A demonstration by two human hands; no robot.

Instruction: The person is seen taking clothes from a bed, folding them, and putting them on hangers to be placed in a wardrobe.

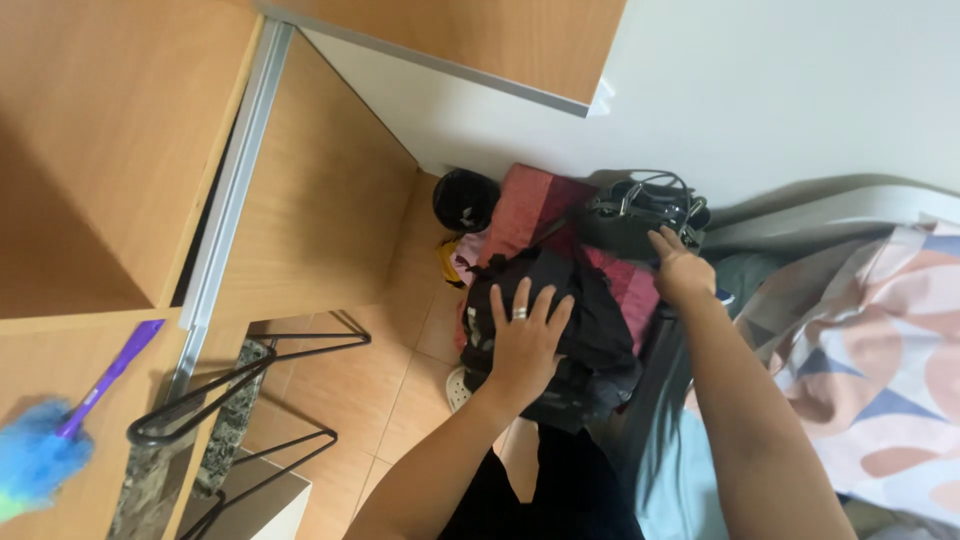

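My left hand (524, 338), with a ring on one finger, lies flat with spread fingers on a black bag or bundle of cloth (590, 330) on the floor. My right hand (678, 268) reaches further out and touches a dark grey handbag (630, 215) with metal rings and thin handles. Whether it grips the handbag I cannot tell. Both bags rest on a red suitcase or box (535, 205) against the white wall.
A wooden desk (110, 150) fills the left, with a blue duster with a purple handle (60, 430) on it. Black wire legs (250, 370) stand below on the tiled floor. A black round object (464, 200) sits by the wall. A patterned bedsheet (880, 340) is at right.
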